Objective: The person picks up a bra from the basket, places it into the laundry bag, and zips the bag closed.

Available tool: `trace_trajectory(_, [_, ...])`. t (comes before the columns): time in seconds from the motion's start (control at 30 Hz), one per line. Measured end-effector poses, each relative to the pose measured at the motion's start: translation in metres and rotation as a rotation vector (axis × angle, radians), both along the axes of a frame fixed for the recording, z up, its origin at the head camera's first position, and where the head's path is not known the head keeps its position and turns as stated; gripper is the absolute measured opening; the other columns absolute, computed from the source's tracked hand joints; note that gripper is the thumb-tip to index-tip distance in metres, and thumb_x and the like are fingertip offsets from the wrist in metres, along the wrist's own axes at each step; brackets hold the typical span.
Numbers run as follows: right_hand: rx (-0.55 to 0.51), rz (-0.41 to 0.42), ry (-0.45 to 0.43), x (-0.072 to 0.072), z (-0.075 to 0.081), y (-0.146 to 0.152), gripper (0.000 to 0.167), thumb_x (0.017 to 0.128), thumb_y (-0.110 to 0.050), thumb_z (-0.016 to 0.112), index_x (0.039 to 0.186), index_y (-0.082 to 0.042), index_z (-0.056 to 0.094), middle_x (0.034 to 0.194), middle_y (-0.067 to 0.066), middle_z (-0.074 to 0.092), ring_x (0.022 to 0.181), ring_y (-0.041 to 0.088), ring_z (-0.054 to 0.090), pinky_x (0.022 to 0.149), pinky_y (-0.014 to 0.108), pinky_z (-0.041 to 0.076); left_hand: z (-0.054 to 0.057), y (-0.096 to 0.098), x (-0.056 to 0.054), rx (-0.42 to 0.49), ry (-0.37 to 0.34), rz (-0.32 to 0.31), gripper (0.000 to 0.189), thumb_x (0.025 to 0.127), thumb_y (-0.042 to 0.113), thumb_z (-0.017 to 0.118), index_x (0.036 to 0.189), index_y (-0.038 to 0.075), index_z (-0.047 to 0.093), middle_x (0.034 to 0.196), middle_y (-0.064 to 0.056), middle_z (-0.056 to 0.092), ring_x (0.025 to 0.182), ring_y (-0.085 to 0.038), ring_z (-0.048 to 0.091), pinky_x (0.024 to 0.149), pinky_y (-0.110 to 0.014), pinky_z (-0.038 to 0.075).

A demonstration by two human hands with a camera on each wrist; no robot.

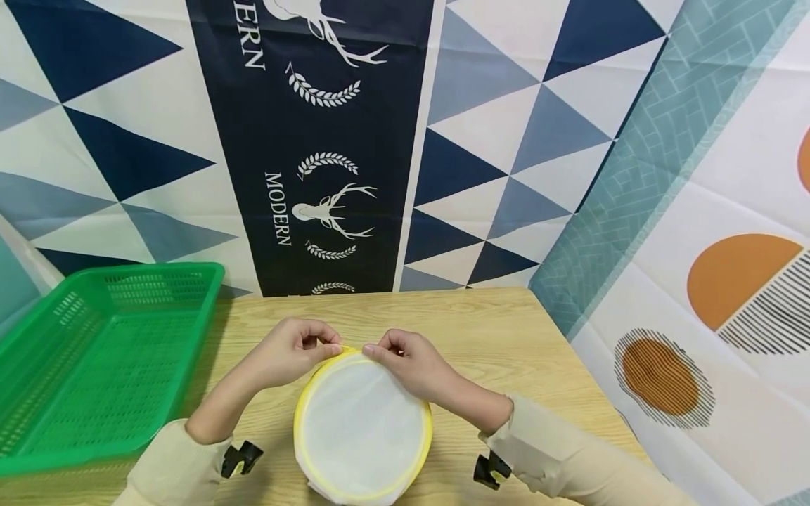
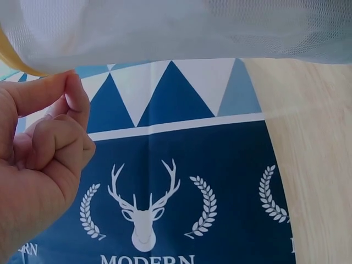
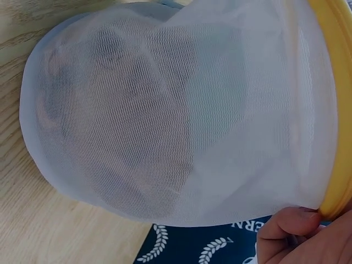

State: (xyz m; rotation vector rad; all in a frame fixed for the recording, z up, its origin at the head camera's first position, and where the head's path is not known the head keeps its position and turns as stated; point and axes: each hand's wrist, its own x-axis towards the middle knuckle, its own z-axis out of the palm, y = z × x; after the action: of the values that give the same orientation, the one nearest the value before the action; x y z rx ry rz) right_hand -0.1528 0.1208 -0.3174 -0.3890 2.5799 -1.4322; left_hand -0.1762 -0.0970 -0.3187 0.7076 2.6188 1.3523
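A round white mesh laundry bag (image 1: 363, 429) with yellow trim (image 1: 431, 429) stands out over the table, its round end facing up in the head view. My left hand (image 1: 291, 355) pinches the yellow edge at the far side between thumb and forefinger. A short gap to the right, my right hand (image 1: 411, 362) pinches the same edge with its thumb on top. In the right wrist view the soft mesh side (image 3: 165, 121) hangs away from the yellow edge, slightly creased, with blurred brownish shapes showing through. The left wrist view has the mesh (image 2: 192, 33) above the left hand (image 2: 44, 132).
A green plastic basket (image 1: 215, 316) with perforated walls stands at the left. Light wood tabletop (image 1: 493, 330) surrounds the bag. Behind the table hangs a patterned cloth (image 1: 329, 140) with triangles and deer heads, and another printed cloth (image 1: 664, 295) hangs at the right.
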Motion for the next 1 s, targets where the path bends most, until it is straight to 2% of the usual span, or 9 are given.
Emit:
trace_trajectory(0.2, [0.009, -0.003, -0.014, -0.0017, 0.0001, 0.0002, 0.027, 0.09, -0.036, 0.061, 0.083, -0.01, 0.063, 0.068, 0.001, 0.052, 0.058, 0.012, 0.05, 0.051, 0.025, 0.046, -0.0003, 0.0022, 0.0011, 0.026, -0.014, 0.023, 0.008, 0.088, 0.013, 0.064, 0.087, 0.007, 0.07, 0.076, -0.003, 0.06, 0.055, -0.012, 0.042, 0.05, -0.02, 0.035])
trace_trajectory(0.43, [0.043, 0.073, 0.009, -0.0048, -0.0019, -0.002, 0.023, 0.089, -0.037, 0.062, 0.096, -0.016, 0.069, 0.067, -0.001, 0.051, 0.061, 0.011, 0.047, 0.052, 0.023, 0.044, -0.0002, 0.0059, 0.0028, 0.021, -0.02, 0.023, 0.008, 0.088, 0.013, 0.064, 0.087, 0.008, 0.069, 0.072, -0.002, 0.058, 0.055, -0.011, 0.042, 0.05, -0.02, 0.035])
trace_trajectory(0.6, [0.037, 0.1, 0.04, -0.0049, -0.003, -0.0036, 0.02, 0.088, -0.033, 0.065, 0.092, -0.013, 0.071, 0.067, -0.002, 0.049, 0.061, 0.009, 0.045, 0.051, 0.02, 0.04, -0.002, 0.0062, 0.0025, 0.016, -0.017, 0.019, 0.008, 0.088, 0.012, 0.063, 0.087, 0.007, 0.069, 0.072, -0.002, 0.058, 0.055, -0.011, 0.042, 0.05, -0.02, 0.036])
trace_trajectory(0.77, [0.015, 0.102, 0.053, -0.0029, -0.0043, -0.0042, 0.021, 0.088, -0.03, 0.065, 0.086, -0.01, 0.069, 0.072, 0.001, 0.055, 0.062, 0.009, 0.048, 0.051, 0.021, 0.043, -0.0043, 0.0056, 0.0017, 0.012, -0.008, 0.025, 0.008, 0.088, 0.012, 0.063, 0.086, 0.008, 0.069, 0.073, -0.002, 0.059, 0.055, -0.011, 0.042, 0.05, -0.02, 0.037])
trace_trajectory(1.0, [0.007, 0.105, 0.053, 0.0009, -0.0052, -0.0011, 0.022, 0.09, -0.029, 0.063, 0.086, -0.008, 0.067, 0.076, 0.003, 0.057, 0.063, 0.01, 0.049, 0.052, 0.021, 0.045, -0.0061, 0.0045, 0.0023, 0.015, -0.017, 0.008, 0.008, 0.089, 0.014, 0.063, 0.085, 0.009, 0.069, 0.074, -0.002, 0.059, 0.057, -0.012, 0.043, 0.051, -0.02, 0.036])
